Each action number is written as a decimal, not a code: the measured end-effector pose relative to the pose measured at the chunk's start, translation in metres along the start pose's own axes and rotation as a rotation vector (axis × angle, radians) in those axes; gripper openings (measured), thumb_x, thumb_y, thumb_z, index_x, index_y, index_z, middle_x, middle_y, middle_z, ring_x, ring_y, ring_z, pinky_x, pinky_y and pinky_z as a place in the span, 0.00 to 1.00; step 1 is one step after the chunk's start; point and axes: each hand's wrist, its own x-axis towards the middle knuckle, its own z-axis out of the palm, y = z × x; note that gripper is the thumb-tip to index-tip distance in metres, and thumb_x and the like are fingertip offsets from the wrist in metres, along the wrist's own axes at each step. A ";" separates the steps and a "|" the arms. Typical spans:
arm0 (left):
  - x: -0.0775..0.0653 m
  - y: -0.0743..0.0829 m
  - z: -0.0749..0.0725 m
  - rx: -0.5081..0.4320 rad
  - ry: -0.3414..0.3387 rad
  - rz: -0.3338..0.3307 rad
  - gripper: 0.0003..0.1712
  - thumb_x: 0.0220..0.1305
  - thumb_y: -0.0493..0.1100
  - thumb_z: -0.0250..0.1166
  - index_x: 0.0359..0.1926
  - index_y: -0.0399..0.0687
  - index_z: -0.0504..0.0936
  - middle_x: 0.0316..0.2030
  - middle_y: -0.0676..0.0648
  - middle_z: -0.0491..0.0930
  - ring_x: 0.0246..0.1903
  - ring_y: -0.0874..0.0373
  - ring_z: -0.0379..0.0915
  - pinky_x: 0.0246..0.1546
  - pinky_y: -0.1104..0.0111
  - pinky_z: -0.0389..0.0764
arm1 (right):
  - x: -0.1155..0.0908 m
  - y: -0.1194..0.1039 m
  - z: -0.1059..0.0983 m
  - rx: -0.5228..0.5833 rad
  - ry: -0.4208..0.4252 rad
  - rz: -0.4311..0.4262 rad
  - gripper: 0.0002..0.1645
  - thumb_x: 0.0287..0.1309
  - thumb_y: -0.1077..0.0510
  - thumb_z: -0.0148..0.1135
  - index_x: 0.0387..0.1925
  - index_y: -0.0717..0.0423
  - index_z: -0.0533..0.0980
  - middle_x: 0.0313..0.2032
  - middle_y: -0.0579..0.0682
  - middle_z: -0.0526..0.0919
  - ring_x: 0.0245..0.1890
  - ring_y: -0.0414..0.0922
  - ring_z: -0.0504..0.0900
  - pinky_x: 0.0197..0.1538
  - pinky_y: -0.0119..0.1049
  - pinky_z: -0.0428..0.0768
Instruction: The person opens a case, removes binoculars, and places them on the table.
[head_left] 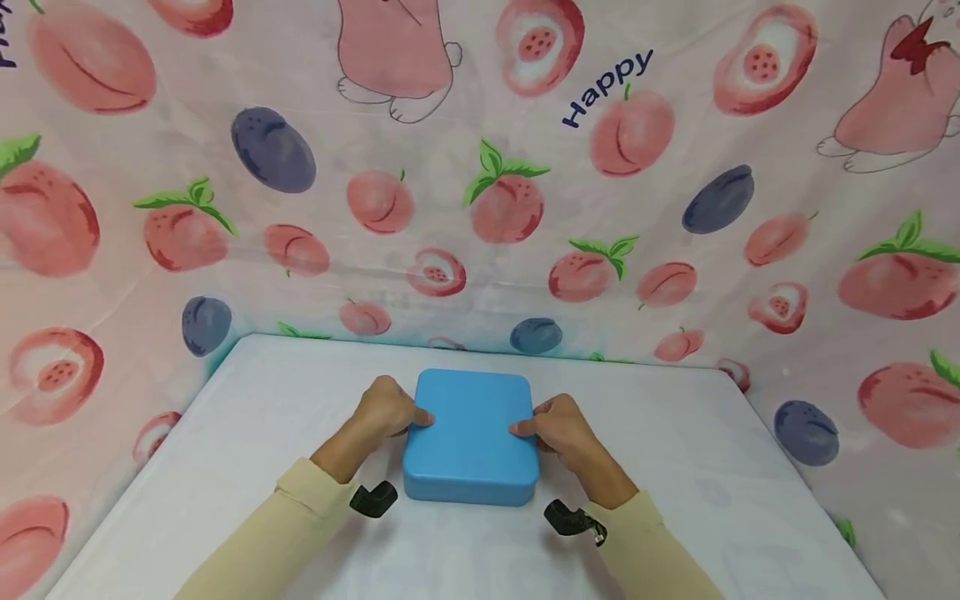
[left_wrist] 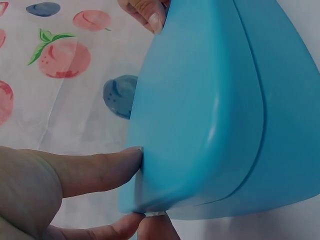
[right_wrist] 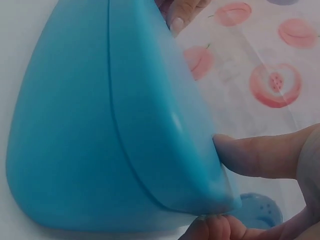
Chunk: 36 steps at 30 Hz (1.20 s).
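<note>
A blue box (head_left: 471,442) held from 2 sides

Nearest the camera, 2 pale sleeves (head_left: 270,533) reach over the white table (head_left: 675,450), with black wrist pieces (head_left: 375,500) beside the cuffs. Just beyond, the blue box sits around the table's middle. The left hand (head_left: 390,410) pinches its left side, the right hand (head_left: 561,427) its right, thumbs on top, fingers at the sides. In the right wrist view a seam (right_wrist: 110,75) sets off the lid (right_wrist: 160,115); I cannot tell whether fingertips hook its rim.

A good hold here probably means 2 pinches squarely opposite each other, with light, equal pressure, since uneven force could tilt the lid or slip on the smooth surface.

Farthest off, a peach-printed cloth (head_left: 442,150) hangs behind the table.
</note>
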 end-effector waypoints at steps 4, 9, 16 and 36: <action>0.003 0.004 0.001 0.017 0.014 -0.009 0.33 0.55 0.43 0.81 0.54 0.29 0.75 0.43 0.37 0.83 0.36 0.51 0.80 0.29 0.69 0.79 | 0.000 -0.002 -0.001 -0.018 0.016 -0.008 0.28 0.53 0.61 0.78 0.16 0.52 0.64 0.14 0.46 0.59 0.18 0.43 0.61 0.24 0.35 0.61; 0.004 0.002 0.001 0.021 0.008 -0.033 0.39 0.55 0.44 0.82 0.59 0.27 0.72 0.42 0.37 0.80 0.33 0.52 0.78 0.27 0.69 0.75 | 0.002 0.000 -0.001 -0.045 0.022 0.014 0.20 0.52 0.59 0.80 0.30 0.61 0.72 0.23 0.50 0.68 0.24 0.45 0.70 0.26 0.35 0.69; 0.009 0.000 0.003 0.000 -0.010 -0.052 0.37 0.54 0.44 0.83 0.55 0.28 0.74 0.37 0.39 0.78 0.29 0.53 0.77 0.25 0.70 0.74 | 0.003 0.003 0.000 -0.026 0.025 0.031 0.21 0.52 0.60 0.80 0.37 0.65 0.75 0.26 0.52 0.72 0.26 0.47 0.73 0.27 0.35 0.72; 0.010 -0.011 0.008 -0.161 -0.051 0.025 0.21 0.61 0.42 0.78 0.44 0.36 0.76 0.32 0.43 0.74 0.27 0.53 0.72 0.26 0.66 0.74 | 0.004 0.007 0.003 0.032 0.019 -0.029 0.19 0.57 0.61 0.76 0.32 0.61 0.70 0.27 0.52 0.70 0.21 0.44 0.67 0.24 0.35 0.67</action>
